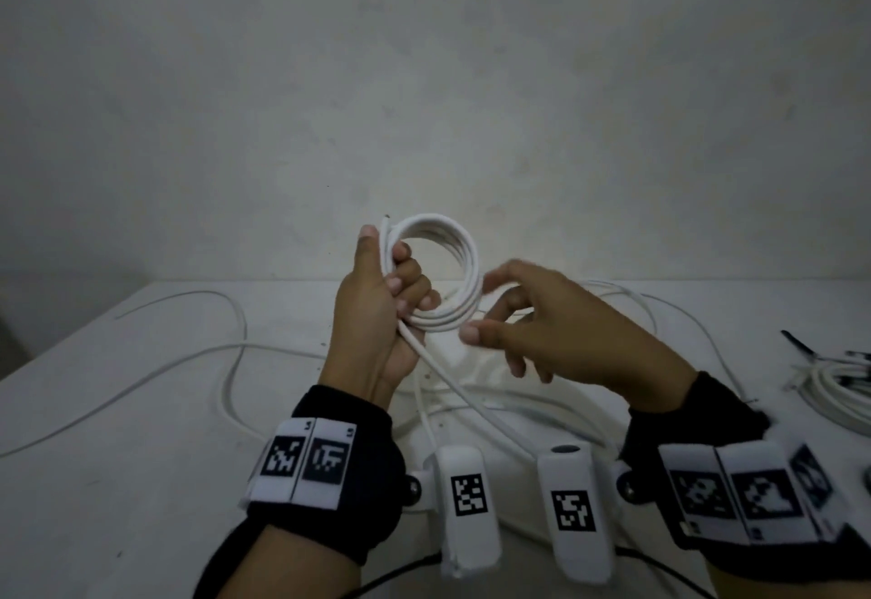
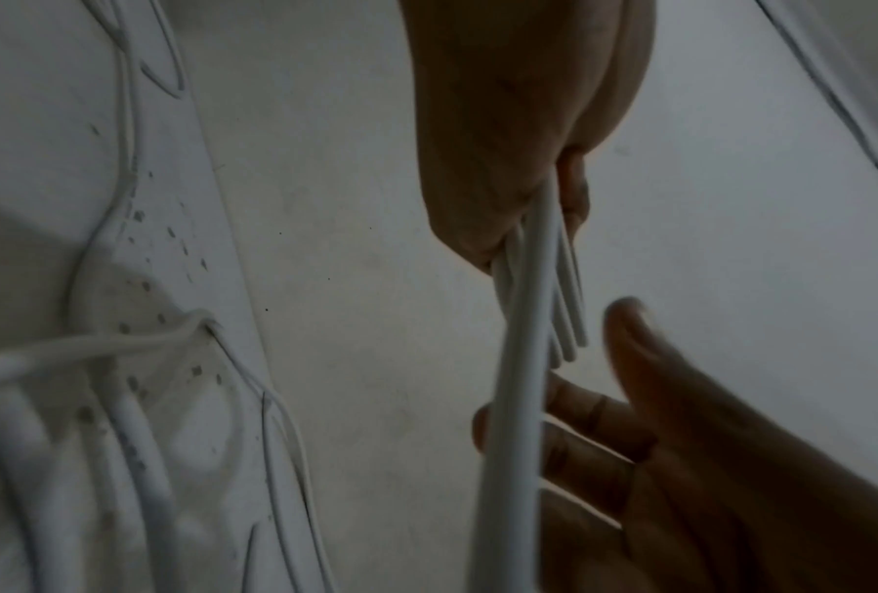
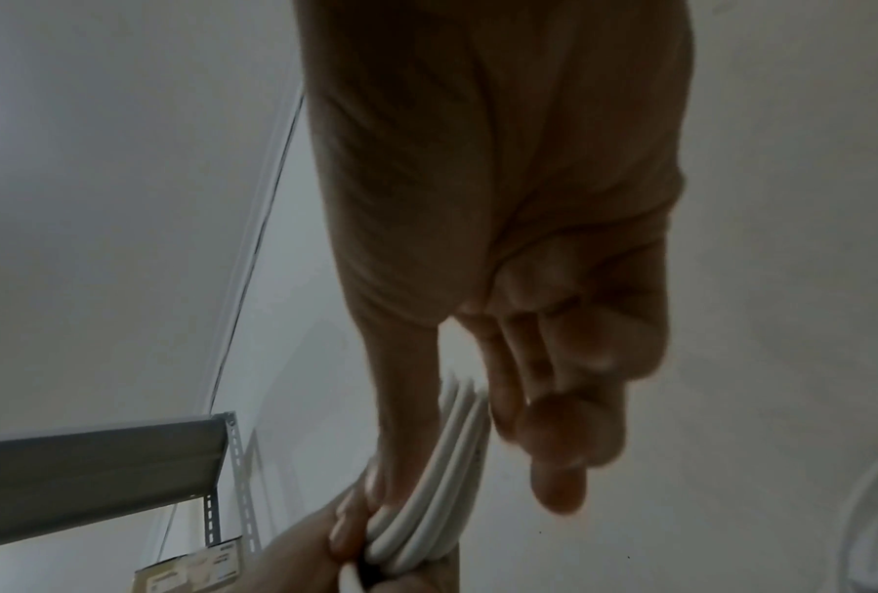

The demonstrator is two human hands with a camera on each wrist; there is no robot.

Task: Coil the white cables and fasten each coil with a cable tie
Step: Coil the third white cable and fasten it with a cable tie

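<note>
In the head view my left hand (image 1: 400, 287) grips a coil of white cable (image 1: 464, 264) by its left side and holds it upright above the table. The coil's loose tail (image 1: 452, 381) runs from that fist down to the table. My right hand (image 1: 480, 306) is just right of the coil with fingers spread and relaxed, thumb under the lower loops; it holds nothing. The left wrist view shows the left hand (image 2: 517, 160) clamping the strands (image 2: 566, 289), the right hand (image 2: 680, 441) open behind the tail. In the right wrist view the coil (image 3: 446, 481) lies between the right hand's thumb and fingers (image 3: 568, 421).
Loose white cables (image 1: 226, 353) sprawl over the white table (image 1: 118, 480). At the right edge lie a coiled white cable (image 1: 834, 396) and black cable ties (image 1: 801, 344). A wall stands behind the table. A grey metal shelf (image 3: 96, 461) shows in the right wrist view.
</note>
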